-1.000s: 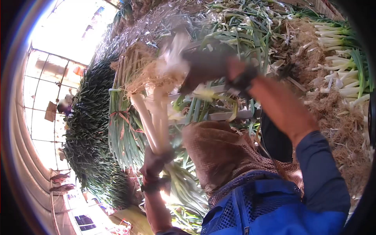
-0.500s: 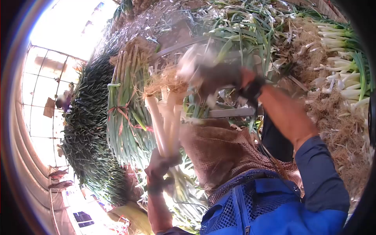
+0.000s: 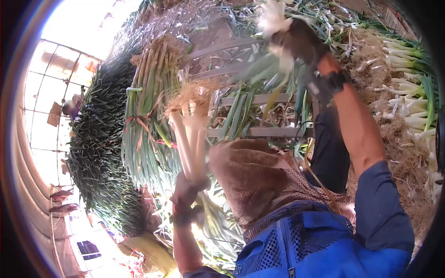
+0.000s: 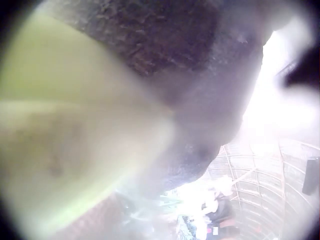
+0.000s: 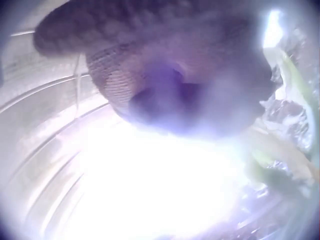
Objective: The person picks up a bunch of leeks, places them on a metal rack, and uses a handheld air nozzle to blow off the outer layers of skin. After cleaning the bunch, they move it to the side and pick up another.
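Observation:
My gloved left hand [image 3: 189, 189] grips a few thick green onions [image 3: 189, 143] around their lower stalks, the white shafts upright with stringy roots [image 3: 197, 91] on top. Close up in the left wrist view, a pale stalk [image 4: 75, 130] fills the left side against the dark glove [image 4: 190, 65]. Out to the upper right, my gloved right hand [image 3: 303, 42] holds pale, peeled-off onion leaves [image 3: 274, 17], whose green ends trail blurred below it. Curled glove fingers [image 5: 110, 30] show in the right wrist view, partly washed out by glare.
A tied bundle of green onions [image 3: 150, 106] stands left of the held ones, before a large dark-green stack [image 3: 99, 153]. A metal rack [image 3: 255, 132] lies ahead, strewn with leaves. Trimmed white onions [image 3: 410, 99] line the right side. Brown sacking [image 3: 259, 180] covers the lap.
My right hand has swung from beside the onion roots up and to the right, carrying pale leaves away. The left hand keeps its grip, with only a small shift.

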`<state>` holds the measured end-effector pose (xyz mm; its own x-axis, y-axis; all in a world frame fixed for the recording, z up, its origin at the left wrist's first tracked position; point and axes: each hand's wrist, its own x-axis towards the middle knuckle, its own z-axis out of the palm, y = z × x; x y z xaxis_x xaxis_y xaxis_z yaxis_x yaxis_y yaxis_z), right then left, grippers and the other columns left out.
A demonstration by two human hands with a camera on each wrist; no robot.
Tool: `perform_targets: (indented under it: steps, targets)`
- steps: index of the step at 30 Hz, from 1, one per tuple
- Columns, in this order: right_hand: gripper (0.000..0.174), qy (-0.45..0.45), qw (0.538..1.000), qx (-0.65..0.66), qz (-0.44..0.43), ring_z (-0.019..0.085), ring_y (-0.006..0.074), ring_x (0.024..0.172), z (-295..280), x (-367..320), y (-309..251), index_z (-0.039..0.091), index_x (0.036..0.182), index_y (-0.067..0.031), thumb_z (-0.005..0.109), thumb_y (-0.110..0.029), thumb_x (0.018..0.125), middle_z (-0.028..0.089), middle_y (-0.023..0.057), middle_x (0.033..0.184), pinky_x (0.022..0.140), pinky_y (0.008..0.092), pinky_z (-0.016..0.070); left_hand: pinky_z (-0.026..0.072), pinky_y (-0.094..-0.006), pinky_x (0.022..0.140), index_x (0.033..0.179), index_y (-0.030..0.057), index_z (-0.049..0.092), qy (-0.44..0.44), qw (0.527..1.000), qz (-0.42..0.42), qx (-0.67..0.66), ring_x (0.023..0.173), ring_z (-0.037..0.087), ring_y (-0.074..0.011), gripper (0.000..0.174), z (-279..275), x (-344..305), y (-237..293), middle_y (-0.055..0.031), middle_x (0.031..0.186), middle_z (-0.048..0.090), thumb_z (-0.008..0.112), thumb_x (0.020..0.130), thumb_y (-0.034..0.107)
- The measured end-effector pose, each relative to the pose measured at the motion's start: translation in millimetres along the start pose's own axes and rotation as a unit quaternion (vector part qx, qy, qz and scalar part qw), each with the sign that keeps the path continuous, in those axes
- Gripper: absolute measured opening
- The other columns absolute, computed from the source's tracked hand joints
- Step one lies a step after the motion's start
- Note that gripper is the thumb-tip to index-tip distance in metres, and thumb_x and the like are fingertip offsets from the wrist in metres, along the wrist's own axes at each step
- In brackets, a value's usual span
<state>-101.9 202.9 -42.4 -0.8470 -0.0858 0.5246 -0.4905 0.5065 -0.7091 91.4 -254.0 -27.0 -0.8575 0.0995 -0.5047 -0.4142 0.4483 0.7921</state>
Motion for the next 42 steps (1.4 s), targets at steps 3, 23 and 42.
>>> perform_targets:
  steps: [3,23,42]
  targets:
    - [0.030,-0.167,0.934,-0.141,-0.281,0.074,0.0247,0.098,56.0,-13.8,-85.7,0.077,0.112,-0.0103,0.070,-0.024,0.087,0.076,0.0109,0.113,0.090,0.0385,0.0577,0.0538,-0.0319,0.073,0.112,-0.0047,0.069,-0.022,0.999,-0.010,0.038,0.078,0.068,-0.0164,0.046,4.0,18.8,-0.8,-0.0066,0.086,0.070,0.075,0.071,0.013]
    - [0.060,-0.320,0.930,0.156,0.093,0.067,0.0302,0.117,116.4,-72.5,-37.5,0.062,0.141,-0.0136,0.077,-0.021,0.083,0.070,0.0158,0.127,0.100,0.0414,0.0546,0.0534,-0.0344,0.071,0.112,-0.0043,0.067,-0.071,0.997,-0.030,0.019,0.076,0.068,-0.0177,0.045,17.5,10.3,11.2,-0.0069,0.086,0.071,0.078,0.070,0.007]
    - [0.044,-0.731,0.677,-0.002,0.091,0.072,0.0315,0.098,67.5,-88.6,-94.7,0.076,0.116,-0.0078,0.074,-0.036,0.083,0.074,0.0175,0.098,0.091,0.0459,0.0541,0.0543,-0.0335,0.069,0.099,-0.0034,0.068,0.060,0.994,-0.058,0.066,0.074,0.067,-0.0183,0.033,-35.6,3.7,-19.4,-0.0075,0.081,0.070,0.073,0.072,0.014]
